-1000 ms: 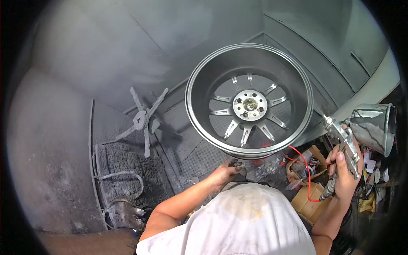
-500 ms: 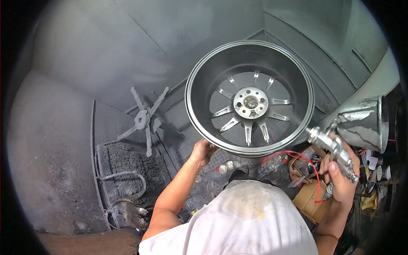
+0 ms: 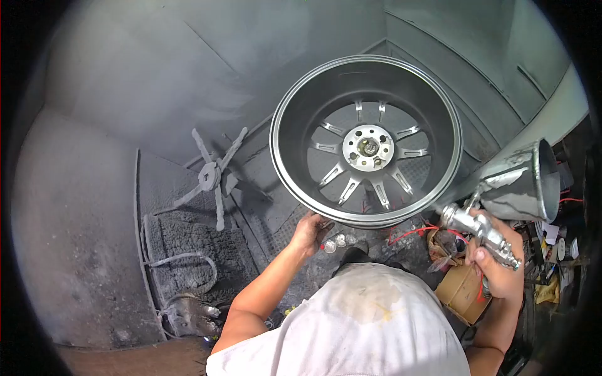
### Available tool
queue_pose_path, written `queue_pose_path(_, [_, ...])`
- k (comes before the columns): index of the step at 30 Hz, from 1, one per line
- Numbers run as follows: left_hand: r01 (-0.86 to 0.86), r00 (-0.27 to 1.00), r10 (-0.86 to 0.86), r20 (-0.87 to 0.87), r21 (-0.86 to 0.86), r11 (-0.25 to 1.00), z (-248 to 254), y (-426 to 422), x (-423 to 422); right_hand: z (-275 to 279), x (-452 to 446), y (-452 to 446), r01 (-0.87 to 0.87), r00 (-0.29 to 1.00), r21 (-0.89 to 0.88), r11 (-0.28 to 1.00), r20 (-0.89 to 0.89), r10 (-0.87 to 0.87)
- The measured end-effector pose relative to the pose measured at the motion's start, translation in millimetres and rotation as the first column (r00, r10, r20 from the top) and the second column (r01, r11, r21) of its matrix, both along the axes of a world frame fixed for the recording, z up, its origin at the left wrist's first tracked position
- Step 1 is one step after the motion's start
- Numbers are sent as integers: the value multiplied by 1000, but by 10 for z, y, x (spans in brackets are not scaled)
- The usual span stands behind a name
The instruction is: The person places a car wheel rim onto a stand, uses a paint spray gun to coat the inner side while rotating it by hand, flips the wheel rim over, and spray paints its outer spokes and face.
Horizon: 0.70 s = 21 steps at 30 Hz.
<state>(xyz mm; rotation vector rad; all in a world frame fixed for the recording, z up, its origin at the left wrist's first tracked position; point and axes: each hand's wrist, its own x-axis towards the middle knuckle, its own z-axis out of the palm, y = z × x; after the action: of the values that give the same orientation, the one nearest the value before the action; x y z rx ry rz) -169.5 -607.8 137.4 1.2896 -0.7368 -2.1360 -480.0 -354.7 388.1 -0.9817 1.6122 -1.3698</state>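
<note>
A silver alloy wheel rim (image 3: pixel 369 219) faces up in front of me, its dark inner barrel surrounding the spokes and a bright hub (image 3: pixel 369 148). My left hand (image 3: pixel 310 233) is at its lower left edge, fingers curled against the underside and partly hidden by the rim. In my right hand (image 3: pixel 498 257) is a metal spray gun (image 3: pixel 480 232), gripped by the handle. Its nozzle points left at the rim's lower right edge, with faint mist near the tip. A large silver paint cup (image 3: pixel 514 188), streaked with paint, sits on the gun.
A grey paint-crusted stand with arms (image 3: pixel 210 177) is at the left, beside a rough dark mat (image 3: pixel 197 247). Grey booth walls (image 3: pixel 251 56) rise behind. A cardboard box (image 3: pixel 463 291), a red hose (image 3: pixel 411 233) and clutter lie at the lower right. Small round lids (image 3: pixel 329 246) lie on the floor.
The rim has turned, its near spokes shifting right. My left hand has moved slightly right and down along the edge. My right hand has brought the spray gun left and a little lower.
</note>
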Motion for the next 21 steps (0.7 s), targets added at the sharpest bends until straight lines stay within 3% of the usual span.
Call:
queue_pose_path(5, [-41,997,45,-68,55,998,-14,270,-159,-95,-63,-37,213,956,-163,963,-166,-240])
queue_pose_path(7, [-17,997,19,-74,20,1000,77,388,-244,-34,-23,-76,291,937,-136,947,-159,-310])
queue_pose_path(11, [106,994,-106,-19,27,994,315,562,-373,-46,26,45,183,983,-106,977,51,-178])
queue_pose_path(13, [92,994,-89,-60,45,995,193,614,-384,56,90,78,97,986,-68,993,141,-87])
queue_pose_path(15, [249,967,-254,35,108,962,208,649,-405,85,126,50,59,983,-91,994,178,-43])
queue_pose_path(16, [323,946,-319,-63,59,945,-118,652,-337,77,149,17,83,988,-104,991,142,-67])
queue_pose_path(19, [446,894,-448,-2,92,890,15,730,-338,-5,73,-80,119,989,-177,977,-63,-132])
queue_pose_path(21, [422,906,-422,-24,100,901,-19,693,-307,-7,32,-152,192,970,-242,951,-100,-221])
